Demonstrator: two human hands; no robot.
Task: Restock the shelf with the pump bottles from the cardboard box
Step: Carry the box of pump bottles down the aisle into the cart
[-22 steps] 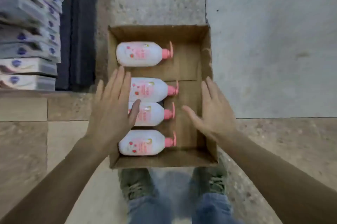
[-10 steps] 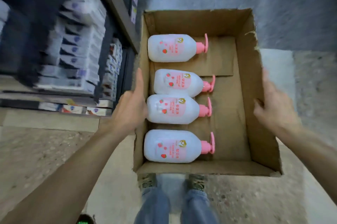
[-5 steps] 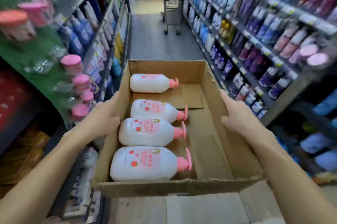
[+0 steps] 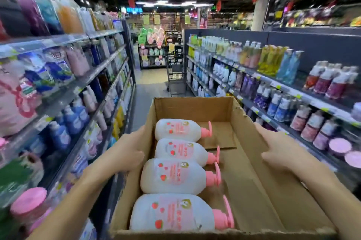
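Note:
An open cardboard box [image 4: 259, 187] is held up in front of me at about waist height. My left hand [image 4: 127, 151] grips its left wall and my right hand [image 4: 281, 151] grips its right wall. Several white pump bottles with pink pumps lie on their sides along the box's left half, pumps pointing right: the nearest bottle [image 4: 172, 213], a middle bottle [image 4: 173, 177] and the farthest bottle [image 4: 177, 130]. The box's right half holds nothing.
I stand in a shop aisle. Stocked shelves [image 4: 82, 83] run along the left and more shelves [image 4: 273, 83] along the right. A shopping trolley [image 4: 176, 77] stands in the aisle ahead. A display rack [image 4: 154, 52] closes the far end.
Both hands took hold of the box's side walls and lifted it off the floor. My view has swung up from the floor to the aisle ahead.

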